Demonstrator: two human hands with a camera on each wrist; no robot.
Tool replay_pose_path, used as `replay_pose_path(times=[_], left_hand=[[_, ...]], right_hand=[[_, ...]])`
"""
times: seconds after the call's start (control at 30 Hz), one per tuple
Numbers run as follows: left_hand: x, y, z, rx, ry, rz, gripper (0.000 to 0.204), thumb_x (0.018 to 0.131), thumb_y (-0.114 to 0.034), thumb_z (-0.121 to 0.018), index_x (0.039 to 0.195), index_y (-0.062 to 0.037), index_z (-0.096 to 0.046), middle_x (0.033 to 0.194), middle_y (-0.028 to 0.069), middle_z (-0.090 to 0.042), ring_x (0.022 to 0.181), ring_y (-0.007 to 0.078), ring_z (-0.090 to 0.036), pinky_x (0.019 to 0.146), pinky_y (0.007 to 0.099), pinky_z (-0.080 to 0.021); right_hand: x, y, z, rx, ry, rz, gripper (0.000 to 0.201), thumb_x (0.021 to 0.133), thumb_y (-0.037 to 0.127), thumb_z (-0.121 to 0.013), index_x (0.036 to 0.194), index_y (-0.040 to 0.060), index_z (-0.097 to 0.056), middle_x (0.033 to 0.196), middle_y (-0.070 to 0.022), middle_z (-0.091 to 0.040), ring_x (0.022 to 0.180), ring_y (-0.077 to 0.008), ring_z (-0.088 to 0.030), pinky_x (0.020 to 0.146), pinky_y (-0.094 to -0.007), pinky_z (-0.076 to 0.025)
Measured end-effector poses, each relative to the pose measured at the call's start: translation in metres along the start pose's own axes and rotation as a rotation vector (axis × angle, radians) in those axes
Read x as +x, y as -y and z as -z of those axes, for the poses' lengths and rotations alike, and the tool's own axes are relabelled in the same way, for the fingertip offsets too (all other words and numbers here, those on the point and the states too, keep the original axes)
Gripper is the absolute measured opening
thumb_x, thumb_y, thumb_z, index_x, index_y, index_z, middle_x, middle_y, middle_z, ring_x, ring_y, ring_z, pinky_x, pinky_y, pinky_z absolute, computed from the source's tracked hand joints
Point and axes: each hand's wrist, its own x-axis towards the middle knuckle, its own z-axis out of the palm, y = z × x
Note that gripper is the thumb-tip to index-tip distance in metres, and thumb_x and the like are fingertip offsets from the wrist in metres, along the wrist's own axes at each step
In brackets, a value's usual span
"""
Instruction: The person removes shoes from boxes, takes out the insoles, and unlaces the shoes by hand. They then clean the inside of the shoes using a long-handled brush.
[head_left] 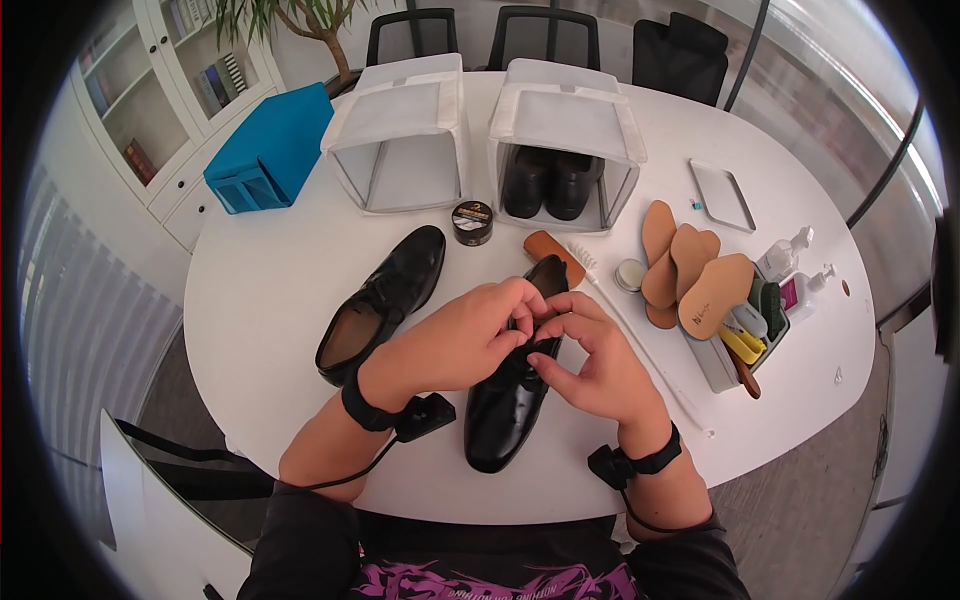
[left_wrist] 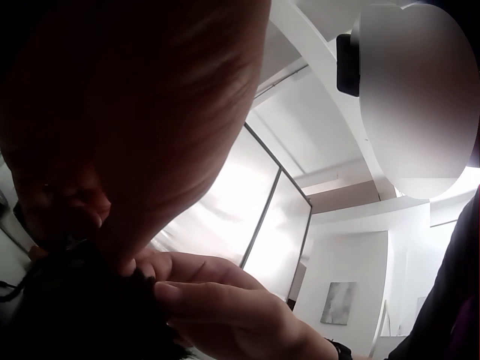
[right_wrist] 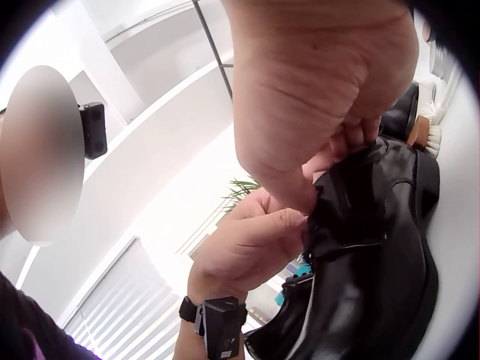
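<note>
A black leather shoe (head_left: pixel 503 418) lies toe toward the person, its dark upper large in the right wrist view (right_wrist: pixel 352 300). Over its lacing area, my left hand (head_left: pixel 450 335) pinches with curled fingers and thumb from the left. My right hand (head_left: pixel 600 368) meets it from the right, thumb and fingertips pinching at the same spot. The thin dark laces between the fingertips are mostly hidden. In the left wrist view the shoe is a dark shape below the fingers of my right hand (left_wrist: pixel 225 304). A second black shoe (head_left: pixel 405 268) rests left of my left hand.
Behind are two white boxes (head_left: pixel 395 120), one holding black shoes (head_left: pixel 567 185), a blue box (head_left: pixel 275 150) and a round tin (head_left: pixel 472 223). A brown brush (head_left: pixel 550 250), long white stick (head_left: pixel 645 355), insoles (head_left: pixel 715 295) and grey caddy (head_left: pixel 712 362) lie right.
</note>
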Motion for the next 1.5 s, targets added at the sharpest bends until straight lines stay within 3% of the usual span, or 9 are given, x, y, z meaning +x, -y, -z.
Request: replay_pose_path(times=[0.33, 0.4, 0.67, 0.73, 0.83, 1.03, 1.23, 1.33, 1.5], left_hand=[[-0.004, 0.005, -0.001, 0.146, -0.037, -0.071, 0.026, 0.116, -0.004, -0.070, 0.142, 0.0005, -0.065, 0.124, 0.0173, -0.074, 0.115, 0.0329, -0.075, 0.103, 0.0441, -0.061], [-0.007, -0.001, 0.000, 0.167, -0.060, -0.026, 0.025, 0.113, -0.004, -0.069, 0.138, 0.0003, -0.065, 0.118, 0.0178, -0.079, 0.120, 0.0400, -0.074, 0.105, 0.0497, -0.060], [-0.008, -0.004, 0.008, 0.187, 0.037, 0.016, 0.020, 0.115, -0.007, -0.072, 0.133, -0.0006, -0.068, 0.122, 0.0182, -0.074, 0.114, 0.0365, -0.073, 0.101, 0.0465, -0.059], [-0.008, -0.002, 0.007, 0.189, 0.060, -0.014, 0.019, 0.115, -0.009, -0.073, 0.131, -0.0012, -0.069, 0.121, 0.0179, -0.074, 0.115, 0.0374, -0.072, 0.101, 0.0476, -0.058], [-0.010, -0.001, 0.004, 0.178, -0.007, -0.091, 0.016, 0.114, -0.012, -0.077, 0.126, -0.0025, -0.072, 0.120, 0.0172, -0.075, 0.117, 0.0386, -0.070, 0.103, 0.0491, -0.057], [-0.008, 0.004, 0.006, 0.272, 0.042, -0.101, 0.016, 0.115, -0.018, -0.078, 0.122, -0.0041, -0.074, 0.119, 0.0161, -0.074, 0.121, 0.0384, -0.069, 0.107, 0.0476, -0.056], [-0.009, 0.004, 0.010, 0.175, 0.084, -0.101, 0.016, 0.120, -0.019, -0.069, 0.125, -0.0038, -0.074, 0.125, 0.0096, -0.066, 0.123, 0.0301, -0.067, 0.111, 0.0425, -0.053], [-0.004, 0.000, 0.013, -0.110, 0.139, 0.020, 0.017, 0.121, -0.017, -0.065, 0.125, -0.0027, -0.073, 0.128, 0.0058, -0.064, 0.121, 0.0211, -0.064, 0.111, 0.0375, -0.052], [-0.005, -0.006, 0.016, -0.588, -0.018, 0.066, 0.014, 0.118, -0.018, -0.068, 0.122, -0.0051, -0.071, 0.122, 0.0001, -0.060, 0.112, 0.0111, -0.056, 0.104, 0.0311, -0.047]], right_hand=[[-0.003, 0.003, -0.014, -0.025, -0.044, -0.005, 0.028, 0.096, 0.008, -0.099, 0.112, 0.0001, -0.077, 0.142, -0.0171, -0.075, 0.127, -0.0364, -0.074, 0.106, -0.0437, -0.063], [-0.001, 0.002, -0.014, 0.021, -0.035, -0.017, 0.028, 0.096, 0.006, -0.098, 0.110, 0.0010, -0.075, 0.143, -0.0166, -0.074, 0.127, -0.0357, -0.074, 0.107, -0.0432, -0.062], [-0.001, -0.007, -0.015, 0.204, 0.000, -0.067, 0.025, 0.097, 0.000, -0.091, 0.109, 0.0049, -0.070, 0.157, -0.0133, -0.067, 0.137, -0.0268, -0.069, 0.119, -0.0418, -0.056], [-0.002, -0.012, -0.014, 0.402, -0.005, -0.096, 0.018, 0.100, -0.004, -0.084, 0.110, 0.0046, -0.072, 0.159, -0.0136, -0.066, 0.141, -0.0257, -0.067, 0.124, -0.0421, -0.052], [-0.002, -0.015, -0.008, 0.499, 0.005, -0.186, 0.016, 0.103, -0.006, -0.078, 0.115, 0.0044, -0.076, 0.161, -0.0139, -0.066, 0.142, -0.0261, -0.066, 0.124, -0.0418, -0.052], [-0.002, -0.010, -0.006, 0.366, -0.001, -0.131, 0.013, 0.102, -0.006, -0.080, 0.112, 0.0024, -0.081, 0.152, -0.0137, -0.073, 0.136, -0.0251, -0.070, 0.117, -0.0393, -0.056], [-0.003, -0.016, -0.002, 0.303, -0.023, -0.149, 0.005, 0.101, -0.003, -0.082, 0.105, 0.0006, -0.081, 0.137, -0.0132, -0.078, 0.128, -0.0242, -0.075, 0.112, -0.0391, -0.059], [-0.003, -0.019, -0.007, 0.311, -0.099, -0.151, 0.004, 0.104, -0.003, -0.080, 0.105, 0.0010, -0.080, 0.139, -0.0128, -0.077, 0.128, -0.0228, -0.075, 0.112, -0.0384, -0.059], [0.000, -0.018, -0.008, 0.473, -0.169, -0.173, 0.004, 0.108, -0.002, -0.077, 0.106, 0.0015, -0.079, 0.143, -0.0125, -0.074, 0.129, -0.0214, -0.074, 0.114, -0.0377, -0.059]])
